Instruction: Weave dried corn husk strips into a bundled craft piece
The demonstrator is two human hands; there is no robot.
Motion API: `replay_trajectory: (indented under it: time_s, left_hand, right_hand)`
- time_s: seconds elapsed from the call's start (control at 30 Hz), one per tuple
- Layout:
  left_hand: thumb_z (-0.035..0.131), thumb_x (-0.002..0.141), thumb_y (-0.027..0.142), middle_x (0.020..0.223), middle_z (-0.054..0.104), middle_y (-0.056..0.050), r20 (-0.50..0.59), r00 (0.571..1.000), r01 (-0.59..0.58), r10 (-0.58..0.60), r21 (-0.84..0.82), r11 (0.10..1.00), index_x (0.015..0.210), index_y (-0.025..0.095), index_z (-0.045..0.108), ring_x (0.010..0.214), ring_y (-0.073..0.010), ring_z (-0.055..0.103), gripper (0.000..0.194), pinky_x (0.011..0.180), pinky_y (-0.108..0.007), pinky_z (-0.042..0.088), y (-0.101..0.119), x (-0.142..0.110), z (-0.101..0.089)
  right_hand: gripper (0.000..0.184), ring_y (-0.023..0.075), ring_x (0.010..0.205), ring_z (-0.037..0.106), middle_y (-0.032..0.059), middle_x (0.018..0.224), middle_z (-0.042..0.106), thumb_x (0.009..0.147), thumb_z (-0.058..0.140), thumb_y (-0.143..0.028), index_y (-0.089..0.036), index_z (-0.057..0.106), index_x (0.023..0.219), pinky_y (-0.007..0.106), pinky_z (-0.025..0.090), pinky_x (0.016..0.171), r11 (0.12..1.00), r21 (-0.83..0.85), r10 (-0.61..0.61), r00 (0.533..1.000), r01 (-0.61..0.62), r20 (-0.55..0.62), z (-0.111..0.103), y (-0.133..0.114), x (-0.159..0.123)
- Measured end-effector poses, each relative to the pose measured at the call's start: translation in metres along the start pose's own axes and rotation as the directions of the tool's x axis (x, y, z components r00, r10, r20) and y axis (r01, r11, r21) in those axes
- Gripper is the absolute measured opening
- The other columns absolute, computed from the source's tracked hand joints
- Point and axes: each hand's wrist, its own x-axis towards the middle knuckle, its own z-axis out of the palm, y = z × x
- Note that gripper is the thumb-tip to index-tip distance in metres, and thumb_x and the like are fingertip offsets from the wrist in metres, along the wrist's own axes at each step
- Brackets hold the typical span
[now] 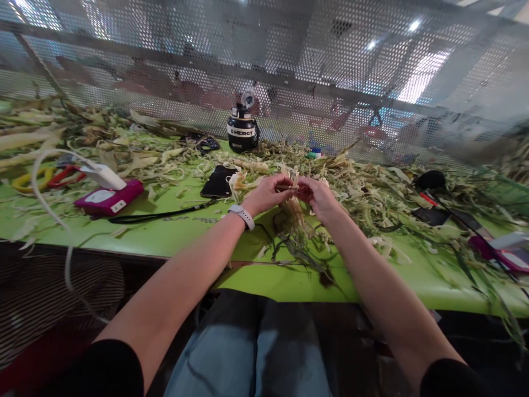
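Close together over the green table (198,237), both hands work at a bundle of pale, dry husk strips (294,214). My left hand (269,194), with a white watch (242,216) on the wrist, pinches the top of the bundle. From the other side, my right hand (318,197) has its fingers closed on the same top end. The strips hang down between the hands and fan out over the table. Darker, stringy leaves (306,253) lie just below them. The fingertips partly hide what they grip.
Loose husk scraps (359,187) litter the table. A black jug (243,132) stands at the back before a perforated metal screen (289,71). A phone (217,182), a magenta power bank (109,197) with a white cable (49,212), and yellow- and red-handled tools (66,177) lie to the left.
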Motion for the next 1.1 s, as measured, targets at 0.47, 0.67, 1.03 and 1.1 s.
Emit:
replay_trajectory:
  time_s: [0.47, 0.67, 1.03, 1.1]
  left_hand:
    - [0.064, 0.074, 0.049, 0.061, 0.056, 0.001, 0.209, 0.969, 0.152, -0.136, -0.063, 0.986, 0.082, 0.012, 0.064, 0.054, -0.0076, 0.049, 0.038, 0.055, -0.022, 0.04, 0.005, -0.001, -0.002]
    - [0.064, 0.076, 0.044, 0.062, 0.056, 0.0, 0.378, 0.912, 0.213, -0.158, -0.107, 0.971, 0.077, 0.012, 0.063, 0.059, -0.0088, 0.052, 0.031, 0.059, -0.023, 0.039, 0.014, -0.005, -0.002]
    - [0.074, 0.068, 0.038, 0.066, 0.057, 0.002, 0.183, 0.96, 0.273, -0.211, -0.458, 0.846, 0.078, 0.013, 0.059, 0.06, -0.0067, 0.051, 0.03, 0.061, -0.022, 0.04, 0.013, -0.002, -0.001]
    - [0.074, 0.067, 0.038, 0.067, 0.057, 0.003, 0.158, 0.959, 0.283, -0.235, -0.488, 0.826, 0.08, 0.014, 0.059, 0.062, -0.0068, 0.052, 0.031, 0.062, -0.022, 0.04, 0.014, -0.002, -0.001]
  right_hand:
    - [0.023, 0.0084, 0.056, 0.058, -0.0037, 0.057, 0.063, 0.052, 0.082, -0.027, -0.017, 0.065, 0.064, 0.025, 0.052, 0.067, 0.995, 0.033, -0.095, 0.988, 0.091, 0.119, 0.0, 0.001, -0.004]
    - [0.025, 0.0073, 0.05, 0.054, -0.0036, 0.058, 0.061, 0.052, 0.082, -0.026, -0.016, 0.063, 0.065, 0.02, 0.045, 0.048, 0.999, 0.001, -0.049, 0.996, 0.049, 0.068, -0.002, 0.0, -0.004]
    - [0.04, 0.0111, 0.05, 0.053, -0.0009, 0.053, 0.058, 0.071, 0.064, -0.054, -0.017, 0.058, 0.057, 0.024, 0.043, 0.051, 0.965, -0.22, -0.14, 0.99, 0.143, 0.031, -0.006, -0.007, -0.001]
    - [0.042, 0.0093, 0.048, 0.046, -0.003, 0.049, 0.051, 0.071, 0.064, -0.053, -0.017, 0.053, 0.051, 0.023, 0.036, 0.049, 0.906, -0.338, -0.253, 0.966, 0.255, 0.051, -0.006, -0.007, 0.0]
